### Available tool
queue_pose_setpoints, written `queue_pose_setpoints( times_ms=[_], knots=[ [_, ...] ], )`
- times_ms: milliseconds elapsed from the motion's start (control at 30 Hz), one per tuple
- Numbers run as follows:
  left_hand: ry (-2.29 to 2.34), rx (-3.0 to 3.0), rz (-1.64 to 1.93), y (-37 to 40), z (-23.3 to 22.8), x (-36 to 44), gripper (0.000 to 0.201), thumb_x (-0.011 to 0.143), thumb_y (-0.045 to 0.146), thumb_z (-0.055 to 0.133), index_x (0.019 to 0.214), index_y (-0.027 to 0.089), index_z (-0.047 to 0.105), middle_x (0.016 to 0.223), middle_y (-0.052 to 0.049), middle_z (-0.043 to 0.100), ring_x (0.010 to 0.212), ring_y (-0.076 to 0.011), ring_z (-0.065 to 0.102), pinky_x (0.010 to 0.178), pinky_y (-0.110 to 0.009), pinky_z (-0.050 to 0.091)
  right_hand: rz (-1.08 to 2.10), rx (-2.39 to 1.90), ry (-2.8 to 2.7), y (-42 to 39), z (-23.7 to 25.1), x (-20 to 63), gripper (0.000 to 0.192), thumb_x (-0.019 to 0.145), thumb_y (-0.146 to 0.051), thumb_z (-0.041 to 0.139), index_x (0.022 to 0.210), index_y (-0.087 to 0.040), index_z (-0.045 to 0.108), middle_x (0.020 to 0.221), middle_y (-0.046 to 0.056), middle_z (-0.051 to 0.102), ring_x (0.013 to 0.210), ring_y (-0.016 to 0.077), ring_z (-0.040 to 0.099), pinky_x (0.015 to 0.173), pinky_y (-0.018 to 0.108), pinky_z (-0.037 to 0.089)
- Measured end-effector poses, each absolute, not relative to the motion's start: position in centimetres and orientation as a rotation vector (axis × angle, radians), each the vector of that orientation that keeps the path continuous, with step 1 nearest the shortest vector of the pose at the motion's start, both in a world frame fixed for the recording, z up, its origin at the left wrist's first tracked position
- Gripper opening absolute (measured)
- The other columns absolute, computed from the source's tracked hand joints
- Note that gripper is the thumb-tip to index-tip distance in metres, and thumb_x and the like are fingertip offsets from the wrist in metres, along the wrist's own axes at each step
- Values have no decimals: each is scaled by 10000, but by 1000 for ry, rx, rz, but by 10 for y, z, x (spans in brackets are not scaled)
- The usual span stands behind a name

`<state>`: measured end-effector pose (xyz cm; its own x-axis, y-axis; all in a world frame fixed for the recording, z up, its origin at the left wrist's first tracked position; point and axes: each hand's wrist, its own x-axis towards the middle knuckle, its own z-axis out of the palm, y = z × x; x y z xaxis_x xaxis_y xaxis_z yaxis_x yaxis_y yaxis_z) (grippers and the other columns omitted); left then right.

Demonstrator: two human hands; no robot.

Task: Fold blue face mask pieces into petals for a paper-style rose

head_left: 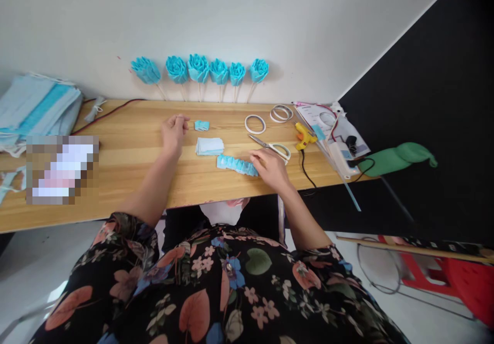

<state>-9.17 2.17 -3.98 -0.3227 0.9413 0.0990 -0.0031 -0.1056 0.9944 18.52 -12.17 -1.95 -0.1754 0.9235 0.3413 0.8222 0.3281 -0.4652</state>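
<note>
My left hand (174,132) is over the table with its fingers curled and pressed together; anything inside them is hidden. Just right of it lies a small folded blue piece (201,125). Below that piece is a stack of pale-blue fabric rectangles (209,146). A row of overlapping, pleated light-blue fabric pieces (236,164) stretches to my right hand (270,168). The right fingers are closed at the row's right end, and I cannot make out what is between them. Scissors (270,146) with white handles lie right behind this hand.
Several blue fabric roses (198,69) on sticks stand along the wall. Two tape rolls (255,124), (281,113), a yellow glue gun (304,136) and a power strip (345,158) are on the right. Face masks (42,105) are piled left, behind a blurred-out device (64,169).
</note>
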Motion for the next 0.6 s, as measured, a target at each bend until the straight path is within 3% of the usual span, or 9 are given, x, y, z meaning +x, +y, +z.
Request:
queue_pose_setpoints(
  times_ms=[200, 367, 600],
  knots=[
    [1574, 1289, 1403, 25, -50, -97, 207, 843, 168, 505, 712, 169, 664, 628, 5, 571, 554, -116, 464, 561, -243, 360, 314, -1575, -2340, -91, -17, 165, 304, 978, -358, 565, 1186, -192, 711, 1168, 111, 742, 1117, 289, 648, 977, 437, 502],
    [1671, 1415, 1305, 28, -55, -102, 233, 844, 208, 484, 807, 166, 710, 704, -25, 655, 638, -148, 565, 622, -253, 427, 234, -1546, -2234, -91, -15, 180, 319, 999, -334, 506, 1195, -179, 705, 1167, 113, 736, 1135, 282, 641, 1015, 440, 487],
    [1858, 1800, 1045, 31, -59, -107, 288, 858, 297, 522, 938, 149, 756, 1022, -113, 764, 938, -235, 677, 860, -323, 481, 96, -1648, -1953, -103, -22, 252, 287, 966, -330, 507, 1081, -198, 735, 1057, 112, 760, 998, 276, 669, 927, 437, 506]
  ],
)
